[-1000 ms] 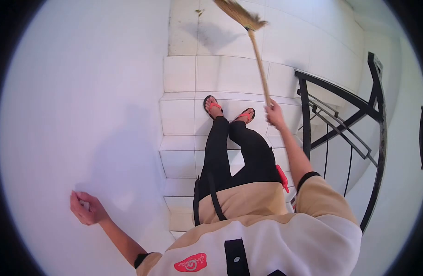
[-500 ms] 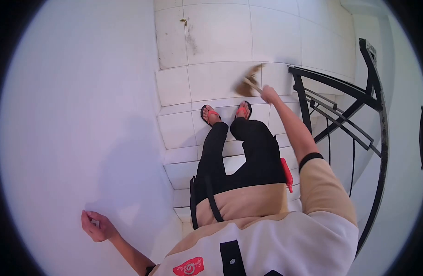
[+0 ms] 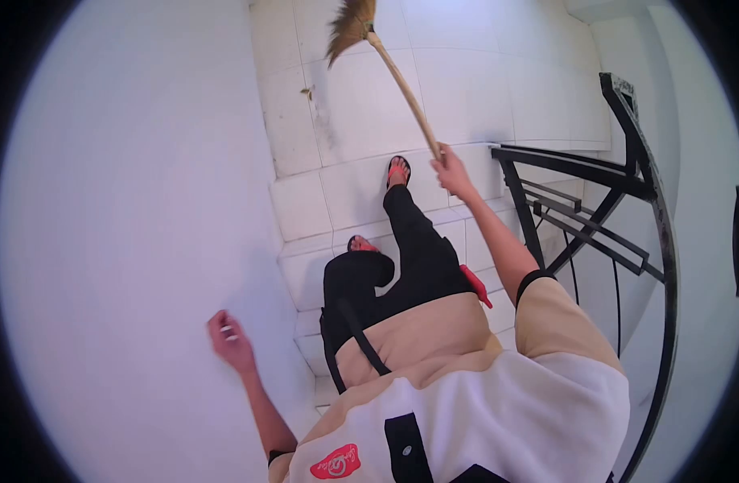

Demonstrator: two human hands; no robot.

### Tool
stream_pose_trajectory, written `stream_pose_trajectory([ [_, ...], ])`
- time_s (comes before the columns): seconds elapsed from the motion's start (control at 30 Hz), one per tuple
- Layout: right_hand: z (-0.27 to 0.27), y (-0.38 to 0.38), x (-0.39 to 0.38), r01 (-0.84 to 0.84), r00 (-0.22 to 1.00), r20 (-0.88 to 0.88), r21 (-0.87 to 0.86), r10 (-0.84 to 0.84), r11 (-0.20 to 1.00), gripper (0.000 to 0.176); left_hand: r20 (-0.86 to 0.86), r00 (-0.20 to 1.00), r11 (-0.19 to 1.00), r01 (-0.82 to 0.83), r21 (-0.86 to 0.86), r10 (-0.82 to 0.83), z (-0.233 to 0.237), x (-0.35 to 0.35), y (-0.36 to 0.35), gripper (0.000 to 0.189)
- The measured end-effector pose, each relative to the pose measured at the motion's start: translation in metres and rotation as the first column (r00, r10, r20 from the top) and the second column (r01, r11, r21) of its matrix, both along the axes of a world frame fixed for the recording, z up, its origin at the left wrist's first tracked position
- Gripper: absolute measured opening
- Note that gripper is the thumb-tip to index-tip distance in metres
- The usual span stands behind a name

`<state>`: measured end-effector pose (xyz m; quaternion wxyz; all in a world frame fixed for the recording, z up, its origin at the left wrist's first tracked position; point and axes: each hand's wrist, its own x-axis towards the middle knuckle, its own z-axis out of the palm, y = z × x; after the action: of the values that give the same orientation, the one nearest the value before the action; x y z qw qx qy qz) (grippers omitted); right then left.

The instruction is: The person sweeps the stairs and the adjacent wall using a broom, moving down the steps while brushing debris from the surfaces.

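My right hand (image 3: 452,171) is wrapped round the handle end of a broom (image 3: 407,97) with a pale wooden stick. Its brown bristle head (image 3: 354,28) points up and left over the tiled floor, partly cut off by the top edge of view. My left hand (image 3: 232,341) hangs out in front of the white wall, away from the broom. Its fingers curl loosely inward, and small pale gaps show between them; I see no object in it. My feet, in black and red flip-flops (image 3: 397,171), stand on two different steps.
White tiled steps (image 3: 301,209) lie under me, with a tiled landing (image 3: 458,88) beyond. A dry leaf scrap (image 3: 307,93) and dark smudges are on the landing. A black metal railing (image 3: 574,161) stands at the right, and a white wall (image 3: 144,185) rises at the left.
The broom has swung from close by my feet up and left over the landing. One foot has stepped onto the higher step. My left hand has moved up and to the right.
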<state>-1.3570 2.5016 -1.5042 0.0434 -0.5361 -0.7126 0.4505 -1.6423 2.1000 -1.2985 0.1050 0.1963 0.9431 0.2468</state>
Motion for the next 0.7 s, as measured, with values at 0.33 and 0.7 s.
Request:
stream_pose_trajectory([
  [0.33,-0.111,0.189,0.161,-0.045,0.716,0.694,0.152,-0.074,0.987,0.026,0.461,0.887,0.955,0.145,-0.258,-0.01,-0.204,0.075,0.141,0.038],
  [0.7,-0.268,-0.004,0.085,-0.062,0.878,0.455,-0.197,0.148,0.978,0.015,0.452,0.888,0.736,0.249,-0.63,0.086,-0.23,0.049,0.175,0.073],
])
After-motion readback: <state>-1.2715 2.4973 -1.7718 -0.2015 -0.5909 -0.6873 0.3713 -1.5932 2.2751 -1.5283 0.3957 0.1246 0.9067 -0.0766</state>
